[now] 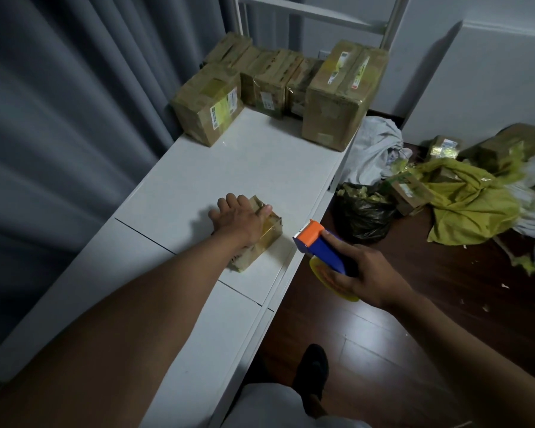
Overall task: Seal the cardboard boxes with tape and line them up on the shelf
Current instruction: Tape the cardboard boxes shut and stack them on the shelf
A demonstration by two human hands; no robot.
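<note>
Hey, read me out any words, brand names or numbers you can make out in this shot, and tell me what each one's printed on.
No text here can be read.
Shipping label on the front-left box: print and barcode, blurred.
White label on the middle box: too small.
Stickers on top of the tall box: blurred.
Labels on the boxes on the floor: blurred.
Yellow tape roll of the tape dispenser in the right hand: orange marks, unreadable.
Small box under the left hand: dark marks, unreadable.

Your shelf [250, 162], one small box [260, 239] near you, a row behind.
Your left hand [238, 217] lies on that box; the tape dispenser [318, 245] is just right; boxes [278, 88] line the far end.
</note>
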